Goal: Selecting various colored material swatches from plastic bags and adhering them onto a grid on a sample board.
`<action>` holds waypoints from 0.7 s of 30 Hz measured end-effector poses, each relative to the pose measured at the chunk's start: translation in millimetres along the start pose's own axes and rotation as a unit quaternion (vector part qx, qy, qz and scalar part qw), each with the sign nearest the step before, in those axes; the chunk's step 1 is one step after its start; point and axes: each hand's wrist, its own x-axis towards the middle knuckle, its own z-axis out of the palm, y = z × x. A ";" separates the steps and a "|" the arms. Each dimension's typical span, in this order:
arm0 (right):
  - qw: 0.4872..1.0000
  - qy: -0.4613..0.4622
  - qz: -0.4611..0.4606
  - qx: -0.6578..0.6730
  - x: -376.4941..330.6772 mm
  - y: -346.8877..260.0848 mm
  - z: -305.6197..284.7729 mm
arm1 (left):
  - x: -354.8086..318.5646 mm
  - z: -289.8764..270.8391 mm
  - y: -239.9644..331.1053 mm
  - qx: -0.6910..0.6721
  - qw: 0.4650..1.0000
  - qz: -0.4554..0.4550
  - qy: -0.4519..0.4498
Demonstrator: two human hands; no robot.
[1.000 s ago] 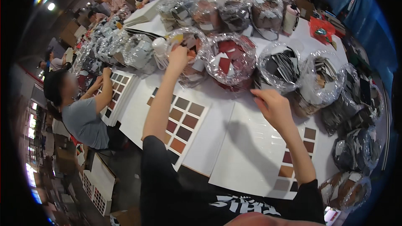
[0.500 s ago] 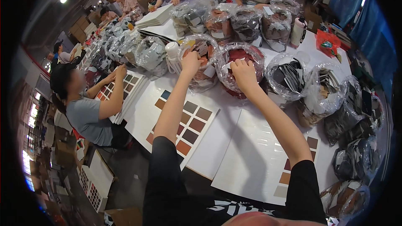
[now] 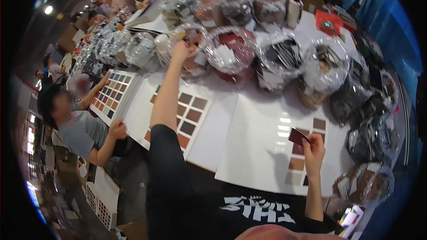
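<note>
Between the thumb and fingers of my right hand point(image 3: 316, 147) is a dark red swatch point(image 3: 298, 137), above the swatches at the right side of a large white sheet point(image 3: 249, 140). My left hand point(image 3: 180, 51) reaches to a clear plastic bag point(image 3: 195, 67) of orange and brown swatches. Its fingers look curled, but blur hides what they hold. Right of that bag stands a bag of dark red swatches point(image 3: 235, 49) with white pieces on top. Under my left forearm lies a white board point(image 3: 200, 92) with rows of brown, grey and orange swatches.
More open bags hold black-grey swatches point(image 3: 287, 53) and beige ones point(image 3: 327, 58). Further bags line the right edge. A white bottle point(image 3: 162, 43) stands beside the orange bag. At left, a co-worker point(image 3: 84, 129) handles a swatch board point(image 3: 113, 95). Other people work across the table.
My right hand has left the dark red bag and moved down and right, now with a dark red swatch. My left hand stays at the orange bag. The whole view has shifted.
</note>
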 end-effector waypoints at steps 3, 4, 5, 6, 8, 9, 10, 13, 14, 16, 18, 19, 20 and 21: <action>0.995 0.090 0.053 0.000 -64.0 37.1 -58.5 | 9.9 4.8 5.3 -0.004 0.995 0.013 0.095; 0.990 0.123 0.069 0.008 -82.9 42.9 -69.4 | 7.3 9.3 5.7 0.028 0.995 0.000 0.094; 0.985 0.149 0.092 -0.003 -98.4 49.3 -79.5 | 6.5 8.3 17.8 0.057 0.994 -0.008 0.096; 0.982 0.166 0.088 0.004 -109.9 58.5 -88.1 | 0.5 7.9 22.2 0.058 0.993 -0.010 0.098; 0.977 0.193 0.086 0.016 -128.1 68.3 -100.4 | -1.3 5.6 11.6 0.052 0.995 -0.023 0.082; 0.975 0.201 0.093 0.021 -131.4 68.2 -102.2 | 0.2 4.5 -3.7 0.048 0.996 -0.037 0.065; 0.973 0.209 0.099 0.025 -131.5 69.0 -104.0 | -2.1 5.3 -11.7 0.059 0.994 -0.025 0.085; 0.975 0.196 0.087 0.065 -123.5 70.9 -101.5 | -13.3 3.9 -0.8 0.036 0.995 -0.043 0.078; 0.975 0.191 0.093 0.066 -120.6 75.2 -100.4 | -23.3 7.8 13.5 0.010 0.993 -0.028 0.111; 0.978 0.173 0.095 0.068 -114.5 74.5 -97.8 | -34.4 3.7 33.4 -0.021 0.975 0.043 0.215; 0.978 0.162 0.112 0.073 -105.5 72.7 -94.7 | -50.5 -14.2 66.0 0.004 0.964 0.037 0.263; 0.983 0.146 0.087 0.074 -98.6 78.0 -89.8 | -47.8 -25.1 51.5 0.034 0.932 0.112 0.342; 0.980 0.148 0.097 0.093 -93.8 74.7 -86.1 | -67.3 -38.1 69.0 -0.094 0.921 0.174 0.335; 0.983 0.142 0.088 0.081 -88.9 66.5 -80.8 | -82.6 -71.6 71.6 -0.082 0.905 0.233 0.346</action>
